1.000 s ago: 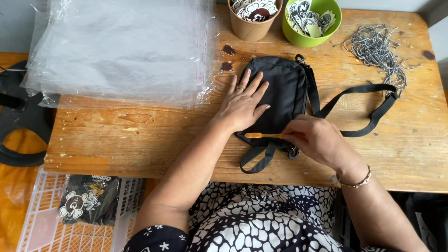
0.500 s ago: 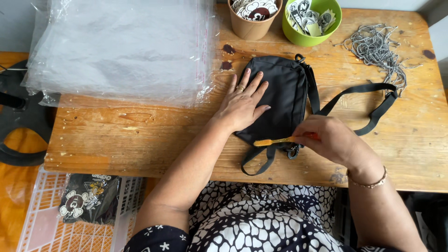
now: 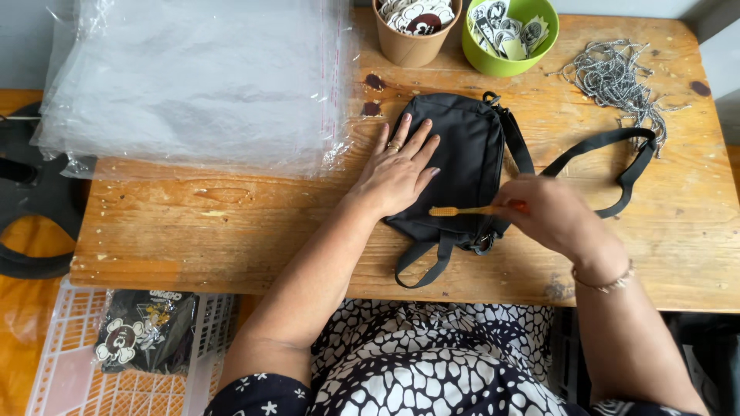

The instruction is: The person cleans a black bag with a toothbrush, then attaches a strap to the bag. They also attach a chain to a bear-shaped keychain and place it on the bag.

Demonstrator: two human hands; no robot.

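Now the left hand (image 3: 398, 173) lies flat and open on the black bag (image 3: 462, 166) while the right hand (image 3: 551, 216) pinches an orange toothbrush (image 3: 462, 210) against it.

There is one view only, from the camera on my head, looking almost straight down over my lap onto the wooden table (image 3: 231, 231). It sits close enough that the tabletop fills the frame from left to right, its far edge at the top, my patterned dress at the near bottom, both forearms reaching in.
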